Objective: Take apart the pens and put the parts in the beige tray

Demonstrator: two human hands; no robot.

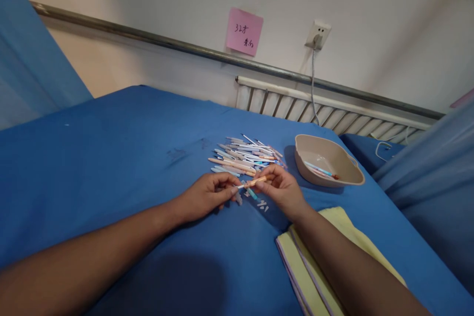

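Note:
My right hand [280, 188] grips the orange barrel of a slim pen [256, 182] between thumb and fingers. The pen's narrow white end points left, and my left hand [212, 192] pinches it at the tip. Whether that white part is joined to the barrel or is a separate piece, I cannot tell. Just beyond my hands lies a loose pile of pens [242, 154], mostly white and grey, with some peach, orange and blue. Below the held pen, small whitish pieces [262, 204] and a teal piece [253, 194] rest on the blue cloth.
A beige basin [346, 164] with a few pens inside stands right of the pile. A folded yellow towel [346, 224] lies under my right forearm. Blue cloth [111, 158] covers the surface. Behind are a radiator [281, 103], a rail and a plugged-in cord; blue curtains hang at both sides.

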